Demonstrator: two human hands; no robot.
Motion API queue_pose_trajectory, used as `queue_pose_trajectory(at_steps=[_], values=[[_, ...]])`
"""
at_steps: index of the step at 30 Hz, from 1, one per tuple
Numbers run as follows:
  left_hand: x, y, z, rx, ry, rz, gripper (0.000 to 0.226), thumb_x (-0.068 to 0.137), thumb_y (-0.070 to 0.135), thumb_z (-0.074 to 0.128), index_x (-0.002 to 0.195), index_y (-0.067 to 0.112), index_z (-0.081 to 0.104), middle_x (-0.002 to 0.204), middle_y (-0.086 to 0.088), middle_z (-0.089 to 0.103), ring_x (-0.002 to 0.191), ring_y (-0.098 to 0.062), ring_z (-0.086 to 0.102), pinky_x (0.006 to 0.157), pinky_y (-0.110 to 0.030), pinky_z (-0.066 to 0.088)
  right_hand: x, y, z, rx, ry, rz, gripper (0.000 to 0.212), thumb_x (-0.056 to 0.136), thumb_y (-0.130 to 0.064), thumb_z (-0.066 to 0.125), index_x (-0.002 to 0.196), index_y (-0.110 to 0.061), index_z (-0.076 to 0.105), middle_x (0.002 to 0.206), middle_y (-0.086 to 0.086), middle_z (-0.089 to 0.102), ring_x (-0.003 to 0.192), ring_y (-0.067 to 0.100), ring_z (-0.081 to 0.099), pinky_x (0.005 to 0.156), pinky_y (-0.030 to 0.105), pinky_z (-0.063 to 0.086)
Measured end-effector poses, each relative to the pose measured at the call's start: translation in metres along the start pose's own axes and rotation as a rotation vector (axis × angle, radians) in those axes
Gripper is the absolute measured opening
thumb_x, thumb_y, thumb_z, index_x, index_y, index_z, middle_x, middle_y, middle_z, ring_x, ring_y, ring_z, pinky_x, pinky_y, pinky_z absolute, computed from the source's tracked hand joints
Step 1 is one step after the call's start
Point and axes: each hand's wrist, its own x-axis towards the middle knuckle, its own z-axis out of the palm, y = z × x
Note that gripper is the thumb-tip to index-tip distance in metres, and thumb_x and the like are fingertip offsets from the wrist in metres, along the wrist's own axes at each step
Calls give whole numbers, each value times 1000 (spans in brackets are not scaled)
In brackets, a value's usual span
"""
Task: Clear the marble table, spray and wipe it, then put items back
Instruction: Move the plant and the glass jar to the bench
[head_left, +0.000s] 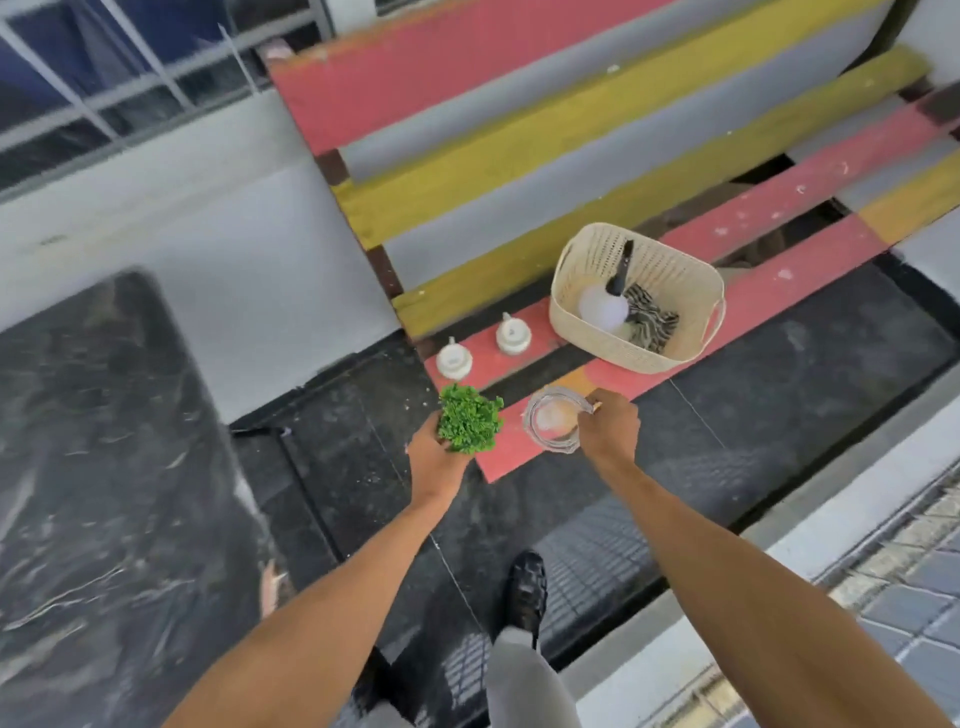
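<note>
Left hand (434, 449): closed around a small green plant (470, 417), held at the near end of the bench (810, 192).
Right hand (610, 427): grips the rim of a clear glass jar (551, 425), at the bench's red front slat.
Bench: red and yellow slats, grey gaps between.
White pots (454, 360): two, on the red slat, just beyond the plant.
Basket (574, 325): cream, perforated, on the bench right of the pots; holds a spray bottle (602, 306) and a striped cloth (652, 322).
Marble table (93, 467): dark, white-veined, at left.
Shoe (527, 590): black, on dark floor.
</note>
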Motion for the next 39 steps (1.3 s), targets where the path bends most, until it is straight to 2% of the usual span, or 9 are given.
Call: queue_pose_trajectory(at_steps=[3, 6, 9, 14, 21, 26, 32, 36, 39], values=[[24, -39, 38, 28, -6, -6, 46, 80, -1, 96, 121, 11, 80, 103, 1, 85, 97, -7, 79, 88, -32, 63, 47, 32, 23, -7, -3, 28, 28, 84, 2, 59, 108, -4, 72, 113, 16, 71, 104, 35, 63, 78, 33, 43], [40, -71, 65, 11, -14, -46, 44, 76, 6, 99, 116, 12, 82, 102, -2, 86, 103, -23, 81, 94, -42, 65, 81, 53, 47, -5, -11, 32, 32, 86, 1, 61, 117, -4, 70, 119, 17, 70, 106, 35, 64, 87, 37, 49], [49, -91, 80, -15, 4, -29, 47, 66, 28, 96, 109, 23, 79, 93, 13, 85, 94, -5, 79, 85, -23, 62, 103, 68, 67, -5, -16, 6, 30, 87, -1, 64, 116, -3, 70, 117, 18, 70, 100, 33, 65, 85, 36, 49], [59, -109, 89, 4, -22, 36, 50, 73, 17, 94, 119, 18, 74, 97, 29, 82, 95, 14, 73, 85, -6, 53, 120, 79, 87, -31, -37, -34, 28, 89, -3, 63, 116, -5, 71, 115, 15, 71, 101, 32, 67, 81, 34, 50], [57, -108, 87, 103, -47, 57, 67, 70, 28, 105, 124, 38, 66, 116, 13, 81, 109, 0, 75, 98, -17, 55, 117, 81, 84, -47, -68, -62, 26, 89, -6, 65, 115, -5, 68, 107, 16, 71, 93, 32, 69, 72, 32, 47], [56, -93, 75, 190, -145, 29, 88, 70, 20, 106, 143, 26, 58, 113, 29, 76, 109, 24, 67, 93, 2, 46, 100, 78, 57, 14, -92, -81, 36, 94, -23, 68, 127, -11, 60, 121, 9, 62, 99, 20, 58, 78, 31, 44], [45, -45, 46, 302, -287, -102, 128, 68, -11, 99, 173, 8, 27, 162, -8, 54, 153, -29, 51, 130, -46, 39, 73, 68, 7, 83, 50, -156, 26, 97, -24, 64, 122, -15, 64, 116, 0, 59, 98, 23, 64, 80, 38, 53], [56, 10, 46, 409, -330, 8, 124, 78, -1, 97, 176, 18, 23, 182, -4, 27, 169, -22, 24, 138, -49, 18, 71, 55, -34, 154, 266, -331, 10, 98, -19, 61, 105, -16, 68, 102, -5, 60, 86, 14, 61, 71, 38, 57], [75, 62, 80, 406, -341, 173, 103, 90, 3, 85, 174, 22, 29, 179, 3, 29, 157, -5, 25, 136, -43, 23, 91, 42, -60, 207, 351, -371, 13, 99, -18, 60, 107, -15, 68, 98, -4, 62, 82, 15, 61, 70, 37, 57]])
